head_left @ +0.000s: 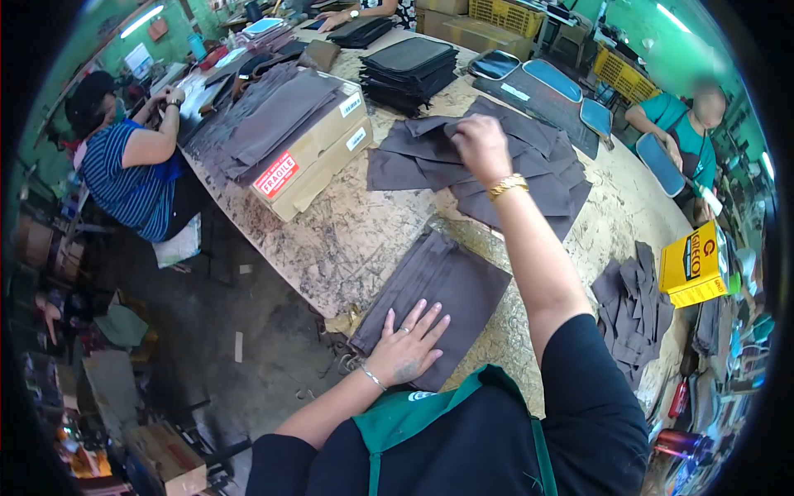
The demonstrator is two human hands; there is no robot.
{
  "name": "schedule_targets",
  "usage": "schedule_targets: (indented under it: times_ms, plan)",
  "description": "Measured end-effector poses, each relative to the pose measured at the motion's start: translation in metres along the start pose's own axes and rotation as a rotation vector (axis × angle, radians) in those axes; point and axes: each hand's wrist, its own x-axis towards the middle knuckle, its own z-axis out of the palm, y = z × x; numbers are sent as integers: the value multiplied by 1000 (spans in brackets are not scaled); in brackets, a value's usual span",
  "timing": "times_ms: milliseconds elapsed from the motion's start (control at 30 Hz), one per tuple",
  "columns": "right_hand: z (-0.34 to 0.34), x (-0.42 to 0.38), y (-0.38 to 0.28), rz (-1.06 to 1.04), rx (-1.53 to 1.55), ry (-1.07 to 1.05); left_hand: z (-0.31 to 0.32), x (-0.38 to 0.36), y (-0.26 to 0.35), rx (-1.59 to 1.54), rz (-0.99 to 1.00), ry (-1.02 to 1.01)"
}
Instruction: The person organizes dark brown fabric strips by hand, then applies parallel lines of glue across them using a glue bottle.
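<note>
Flat on a stack of dark brown fabric pieces near the table's front edge lies my left hand, its fingers spread. Farther out, my right hand is closed over a loose, overlapping pile of dark pieces, with the edge of one piece at its fingertips. The pieces in that pile fan out in several directions.
Left of the pile, cardboard boxes carry more dark pieces. Black stacked panels stand at the back. To the right are dark strips and a yellow can. Co-workers sit at the left and right.
</note>
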Motion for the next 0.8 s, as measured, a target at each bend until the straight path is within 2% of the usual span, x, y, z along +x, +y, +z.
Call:
schedule_targets:
  times_ms: [67, 133, 200, 233, 267, 300, 333, 367, 433, 467, 567, 600, 667, 733, 800]
  plan:
    - [-53, 14, -18, -18, 100, 202, -2, 1, -4, -90, 0, -8]
    - [-107, 12, -40, -13, 140, 232, -15, 4, -10, -142, 17, -22]
    - [-147, -12, -63, 90, 194, 228, -23, 11, -26, -644, 32, 253]
    - [-159, -32, -68, 108, 320, 208, -40, 15, -27, -699, 25, 356]
    - [-175, -49, -82, 42, 368, 158, -58, 21, -25, -756, 12, 461]
    - [-187, -67, -102, 46, 340, 127, -67, 30, -25, -814, 47, 499]
    - [-201, -85, -117, -39, 207, 3, -73, 37, -23, -876, 74, 533]
    - [-201, -114, -127, -44, 203, -44, -83, 45, -20, -838, 128, 526]
    - [-203, -172, -148, 165, 178, -240, -92, 61, -18, -811, 174, 485]
    - [-204, -198, -157, 286, 121, -353, -90, 69, -17, -747, 194, 396]
    - [-211, -248, -169, 370, 106, -520, -70, 90, -11, -582, 308, 200]
    - [-214, -254, -167, 390, 101, -517, -59, 97, -11, -466, 388, 109]
    - [-214, -260, -162, 733, 415, -213, -45, 104, -7, -360, 450, 54]
    - [-207, -254, -147, 803, 414, -205, -48, 105, 2, -169, 337, -176]
    - [-200, -238, -147, 860, 160, -347, -46, 98, 8, -117, 353, -125]
